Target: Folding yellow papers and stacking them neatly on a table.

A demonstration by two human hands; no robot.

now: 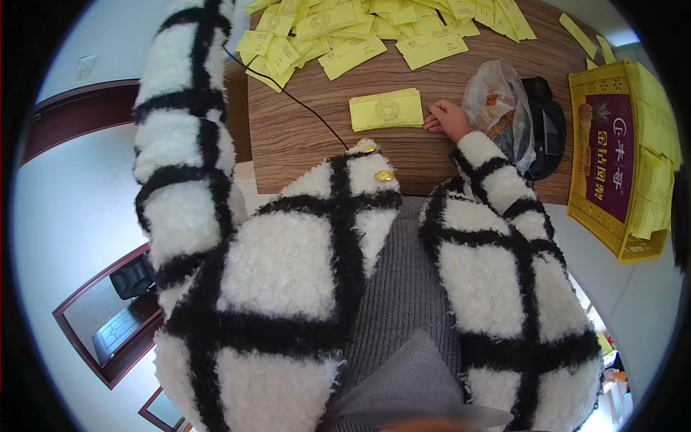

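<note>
A neat stack of yellow printed paper slips (386, 110) lies flat on the brown wood-grain table (302, 155) in front of me. At its right end is my right hand (448, 119), resting on the table with its fingertips against or just beside the edge of the stack. The fingers reach out slightly bent, and no grip on the slips shows. My left arm, in a fluffy white-and-black checked sleeve (180, 129), stretches up past the top left of the picture. The left hand is out of view.
Many loose yellow slips (353, 54) are heaped along the far side. Right of my hand sit a clear plastic bag (497, 104) with something inside and a black object (551, 133). A yellow crate (626, 248) full of slips stands at the right. A black cable (306, 106) crosses the table.
</note>
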